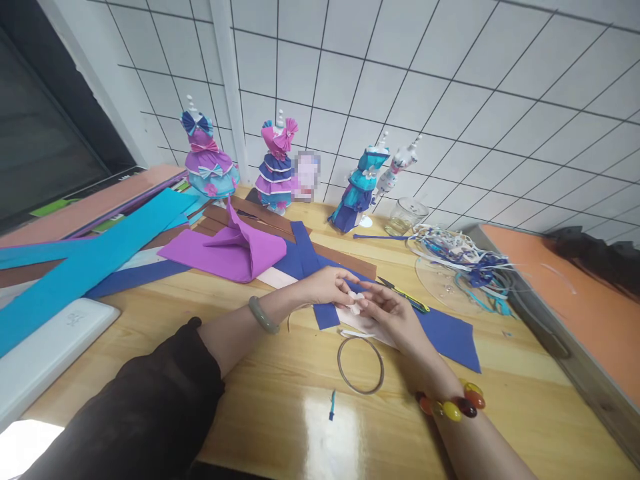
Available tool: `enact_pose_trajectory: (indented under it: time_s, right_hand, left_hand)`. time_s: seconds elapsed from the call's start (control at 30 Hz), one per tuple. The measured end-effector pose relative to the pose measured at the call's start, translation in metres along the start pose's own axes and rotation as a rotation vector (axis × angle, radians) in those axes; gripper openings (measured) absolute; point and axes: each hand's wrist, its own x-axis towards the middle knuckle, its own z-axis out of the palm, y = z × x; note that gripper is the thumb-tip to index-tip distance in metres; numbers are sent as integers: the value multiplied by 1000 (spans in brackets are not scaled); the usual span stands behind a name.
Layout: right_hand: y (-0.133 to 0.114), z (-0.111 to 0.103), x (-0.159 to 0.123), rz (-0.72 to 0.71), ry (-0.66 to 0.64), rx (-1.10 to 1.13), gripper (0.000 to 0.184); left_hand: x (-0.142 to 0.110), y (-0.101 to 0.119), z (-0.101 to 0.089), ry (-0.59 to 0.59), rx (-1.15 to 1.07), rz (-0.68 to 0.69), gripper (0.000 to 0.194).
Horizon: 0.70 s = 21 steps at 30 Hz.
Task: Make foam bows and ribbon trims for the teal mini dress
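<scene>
My left hand (pixel 327 283) and my right hand (pixel 393 317) meet over the wooden table (pixel 210 300), both pinching a small pale pink folded piece (pixel 356 303) between their fingertips. Under the hands lie dark blue sheets (pixel 445 333) and a pale pink sheet (pixel 365 327). A thin wire ring (pixel 361 365) lies just in front of my right hand. A jade bangle (pixel 263 315) circles my left wrist, and a bracelet of coloured beads (pixel 453 403) my right.
Several small mannequins in paper dresses (pixel 207 157) stand along the tiled wall, beside a glass cup (pixel 406 215). Purple (pixel 227 250), cyan (pixel 100 257) and brown sheets lie at the left. Scissors (pixel 403 293) and a clear tray of ribbon scraps (pixel 465 267) sit at the right. A white tablet (pixel 50 343) lies near the left.
</scene>
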Motion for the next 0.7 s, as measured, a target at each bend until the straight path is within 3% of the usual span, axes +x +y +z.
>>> enact_pose_trajectory:
  time_s: [0.37, 0.7]
  right_hand:
    - [13, 0, 1, 6, 56, -130, 31]
    - [16, 6, 2, 64, 116, -114, 37]
  left_hand:
    - [-3, 1, 0, 19, 30, -35, 53]
    - [-1, -2, -3, -10, 20, -3, 57]
